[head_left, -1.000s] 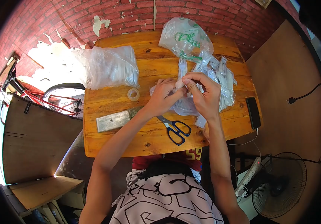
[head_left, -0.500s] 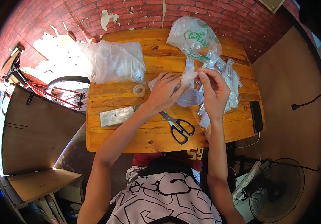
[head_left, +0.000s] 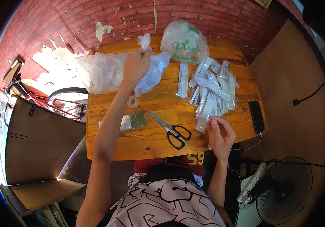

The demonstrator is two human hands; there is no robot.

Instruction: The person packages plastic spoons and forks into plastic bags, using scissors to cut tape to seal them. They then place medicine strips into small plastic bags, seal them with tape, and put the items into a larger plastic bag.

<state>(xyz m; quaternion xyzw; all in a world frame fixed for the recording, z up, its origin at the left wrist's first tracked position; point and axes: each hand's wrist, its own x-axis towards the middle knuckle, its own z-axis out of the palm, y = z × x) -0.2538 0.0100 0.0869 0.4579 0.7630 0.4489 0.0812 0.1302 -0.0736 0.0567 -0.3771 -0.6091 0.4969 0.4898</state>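
My left hand (head_left: 136, 67) is closed round the gathered neck of a clear plastic bag (head_left: 153, 73), held over the back left of the table beside a large clear plastic package (head_left: 104, 72). Near the front right, my right hand (head_left: 222, 134) has thumb and fingertips pressed together; what they hold, if anything, is too small to name. Just above it lies a heap of plastic-wrapped white cutlery (head_left: 215, 89). One wrapped set (head_left: 183, 80) lies apart to the left. Blue-handled scissors (head_left: 174, 132) lie partly open on the wooden table (head_left: 155, 145).
A roll of tape (head_left: 132, 102) and a clear and green packet (head_left: 134, 120) lie at the left. A plastic bag with green print (head_left: 185, 42) is at the back. A phone (head_left: 256, 116) with a cable rests at the right edge, near a fan (head_left: 283, 193).
My left hand has carried the clear bag from mid-table to the back left. My right hand has let go of it and moved down toward the front edge. The view has shifted slightly.
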